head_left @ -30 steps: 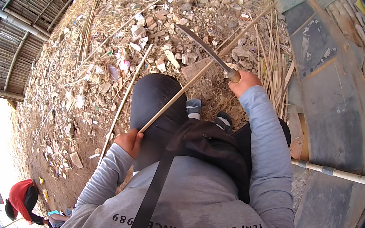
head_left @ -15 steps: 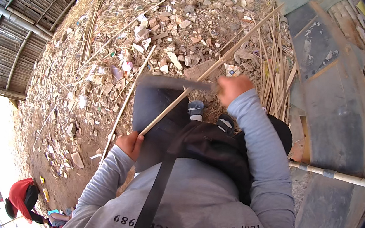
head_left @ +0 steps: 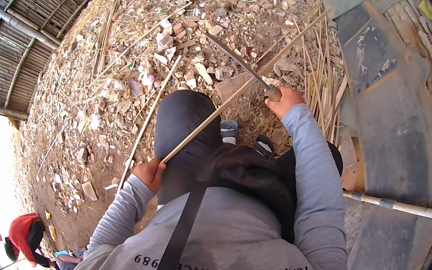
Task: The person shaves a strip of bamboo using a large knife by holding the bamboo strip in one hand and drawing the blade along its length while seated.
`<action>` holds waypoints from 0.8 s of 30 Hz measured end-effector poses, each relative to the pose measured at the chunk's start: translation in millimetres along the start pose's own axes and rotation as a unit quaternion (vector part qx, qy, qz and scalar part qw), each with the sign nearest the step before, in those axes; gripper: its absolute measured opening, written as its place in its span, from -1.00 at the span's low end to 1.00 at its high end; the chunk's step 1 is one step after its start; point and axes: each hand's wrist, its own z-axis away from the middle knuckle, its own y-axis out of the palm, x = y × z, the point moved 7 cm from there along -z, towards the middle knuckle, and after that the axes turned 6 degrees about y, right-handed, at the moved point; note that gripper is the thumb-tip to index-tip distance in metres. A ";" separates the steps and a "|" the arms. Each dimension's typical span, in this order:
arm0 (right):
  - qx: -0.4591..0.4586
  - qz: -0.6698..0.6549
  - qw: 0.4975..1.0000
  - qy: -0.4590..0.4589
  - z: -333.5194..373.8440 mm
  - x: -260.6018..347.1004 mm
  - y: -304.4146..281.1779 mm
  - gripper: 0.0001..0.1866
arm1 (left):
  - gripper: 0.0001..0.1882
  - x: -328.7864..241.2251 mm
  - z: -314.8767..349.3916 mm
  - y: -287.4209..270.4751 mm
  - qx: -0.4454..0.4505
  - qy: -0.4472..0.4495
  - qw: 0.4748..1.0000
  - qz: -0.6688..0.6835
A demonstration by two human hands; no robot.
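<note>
My left hand [head_left: 150, 173] grips the near end of a long thin bamboo stick [head_left: 243, 88], which slants up and to the right across my dark-trousered knee. My right hand [head_left: 284, 100] holds a long knife [head_left: 237, 62] by its handle. The blade lies over the stick near its middle and points up and to the left. Grey sleeves cover both arms, and a black bag with a strap hangs at my chest.
Rubble and dry debris [head_left: 144, 61] cover the ground ahead. A second loose stick [head_left: 147, 121] lies left of my knee. Several split bamboo strips [head_left: 326, 78] are piled on the right beside grey slabs and a white pipe [head_left: 401, 206]. A person in red [head_left: 23, 233] crouches at lower left.
My right hand swung the knife down toward my knee and has brought it back up over the stick. The left hand kept its hold on the stick's near end.
</note>
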 end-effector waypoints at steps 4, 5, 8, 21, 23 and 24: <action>-0.015 0.037 0.999 -0.014 12.3 20.6 -13.3 -0.67 | -0.65 1.1 -0.2 0.4 0.004 -0.004 1.000 0.020; 0.007 0.049 0.998 -0.038 18.2 32.7 -9.1 -0.70 | -0.65 1.5 -0.9 0.7 0.004 -0.003 1.000 0.026; 0.049 0.110 0.984 -0.131 38.7 72.3 2.6 -0.74 | -0.64 2.0 -0.9 0.0 0.002 0.000 0.999 0.052; -0.066 0.169 0.983 -0.027 5.5 18.6 -22.4 -0.67 | -0.64 3.8 9.1 0.0 -0.002 0.011 1.000 0.015; -0.022 0.093 0.995 0.040 4.3 13.1 -20.5 -0.64 | -0.65 1.4 7.7 -1.9 0.001 0.002 1.000 0.022; 0.011 0.029 0.999 0.037 3.1 5.0 -7.2 -0.61 | -0.65 3.1 10.2 -0.8 0.003 0.000 1.000 0.022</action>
